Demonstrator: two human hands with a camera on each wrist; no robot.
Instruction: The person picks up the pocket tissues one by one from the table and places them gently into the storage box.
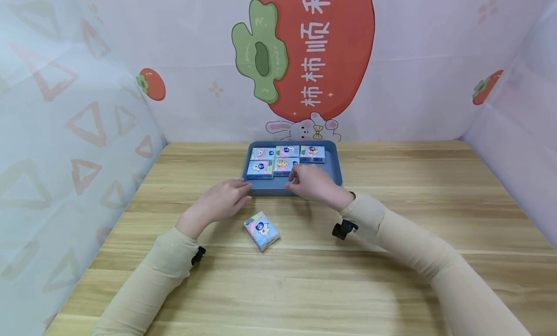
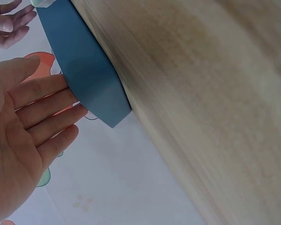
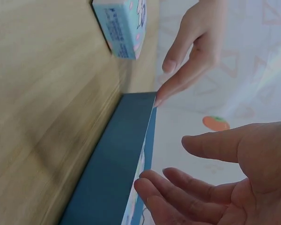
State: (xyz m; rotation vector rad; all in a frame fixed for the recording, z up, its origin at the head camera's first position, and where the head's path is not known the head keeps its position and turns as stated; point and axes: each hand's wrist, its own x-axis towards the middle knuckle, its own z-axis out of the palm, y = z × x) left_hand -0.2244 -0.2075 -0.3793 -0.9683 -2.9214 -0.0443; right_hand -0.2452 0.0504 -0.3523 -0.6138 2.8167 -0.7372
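A blue-grey tray [image 1: 334,168] stands toward the back of the table and holds several small pastel card boxes [image 1: 259,168] in two rows. My left hand [image 1: 219,200] touches the tray's near left corner with its fingertips, the fingers nearly straight in the left wrist view. Over the tray's front right part is my right hand [image 1: 315,183], next to the front-row box with a yellow figure [image 1: 285,165]. In the right wrist view its fingers bend loosely and nothing shows between them. Another pastel box [image 1: 262,231] lies flat and angled on the table, in front of the tray.
The wooden table [image 1: 278,292] meets a white backdrop [image 1: 196,113] printed with persimmons and a rabbit. Patterned cloth sides [image 1: 78,147] rise at left and right. Each wrist wears a black strap [image 1: 345,228].
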